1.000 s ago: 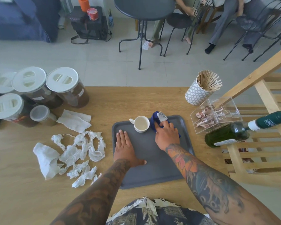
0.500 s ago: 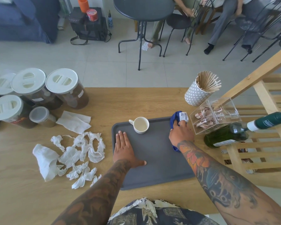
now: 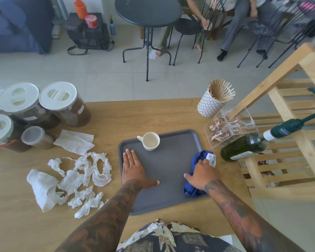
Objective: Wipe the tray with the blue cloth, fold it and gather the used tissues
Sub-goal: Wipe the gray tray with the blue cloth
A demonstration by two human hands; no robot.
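Observation:
A dark grey tray [image 3: 169, 164] lies on the wooden table in front of me. My left hand [image 3: 134, 169] rests flat on its left side, fingers straight. My right hand [image 3: 202, 174] presses the bunched blue cloth [image 3: 200, 157] against the tray's right edge, fingers spread over it; its white label sticks out beyond my fingers. A white cup [image 3: 151, 141] stands at the tray's far edge. Several crumpled white tissues [image 3: 76, 177] lie scattered on the table left of the tray.
Lidded jars [image 3: 44, 106] stand at the far left with a flat napkin [image 3: 74, 141] beside them. A cup of wooden sticks [image 3: 214, 100], a clear box [image 3: 229, 127] and a green bottle [image 3: 244, 145] crowd the tray's right; a wooden rack [image 3: 287, 146] stands beyond.
My right hand has swept the blue cloth from beside the cup to the tray's far right corner, then toward me along the right edge. My left hand has stayed flat.

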